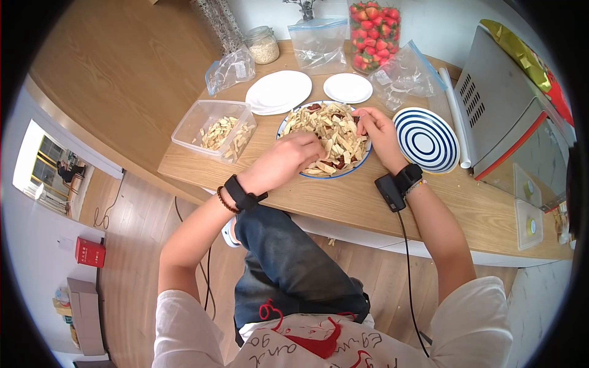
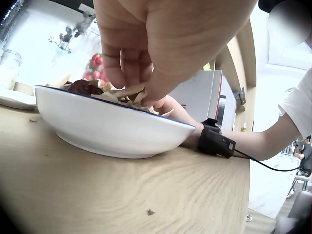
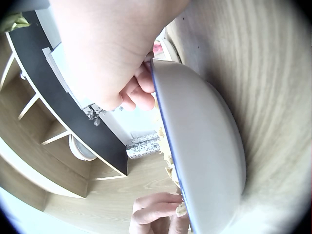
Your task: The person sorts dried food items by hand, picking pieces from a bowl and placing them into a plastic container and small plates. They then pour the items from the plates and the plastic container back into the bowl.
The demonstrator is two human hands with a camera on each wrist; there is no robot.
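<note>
A white bowl (image 2: 112, 124) with a blue rim stands on the table, heaped with pale dried slices (image 1: 343, 132) and some dark red dried pieces (image 1: 315, 107). My left hand (image 1: 285, 161) reaches over its near left side, and thumb and fingers pinch a pale dried slice (image 2: 130, 90) at the heap. My right hand (image 1: 381, 136) is at the bowl's right edge, fingers bent over the rim (image 3: 165, 122); I cannot tell whether they grip anything. Left of the bowl, a clear plastic container (image 1: 190, 126) holds more pale slices.
White plates (image 1: 279, 92) and a small white plate (image 1: 348, 88) lie behind the bowl. A blue-ringed plate (image 1: 426, 140) is at right, beside a white roll (image 1: 454, 116) and a grey appliance (image 1: 500, 104). Zip bags (image 1: 319, 46), an oat jar (image 1: 262, 46) and strawberries (image 1: 374, 37) stand at the back.
</note>
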